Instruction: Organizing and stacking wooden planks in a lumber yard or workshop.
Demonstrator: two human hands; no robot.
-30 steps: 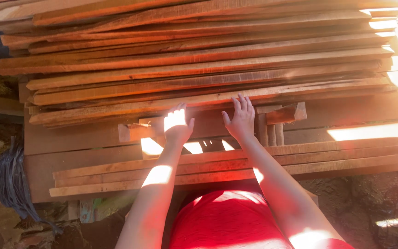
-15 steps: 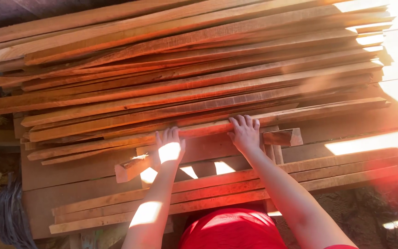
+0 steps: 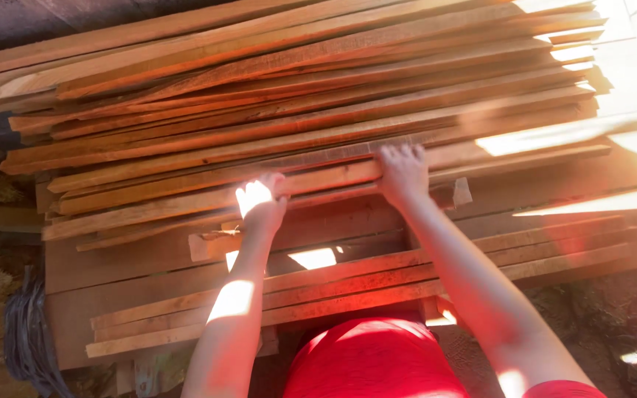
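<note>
A tall stack of long reddish wooden planks (image 3: 296,96) lies crosswise in front of me. My left hand (image 3: 263,203) grips the near edge of a plank (image 3: 186,199) low in the pile, fingers curled over it, with a patch of sun on the knuckles. My right hand (image 3: 402,171) clasps the same plank further right, fingers hooked over its top edge. Both forearms reach up from the bottom of the view. A red garment (image 3: 374,361) shows below them.
Lower planks and wide boards (image 3: 348,284) form a base under the stack. A short wooden block (image 3: 211,243) sticks out beneath my left hand. A dark bundle of cord or hose (image 3: 27,343) hangs at the bottom left. Rough ground lies at the right (image 3: 628,324).
Both hands have gone from lying flat on the stack to curling over a plank's edge. The view has shifted so the pile sits higher and closer.
</note>
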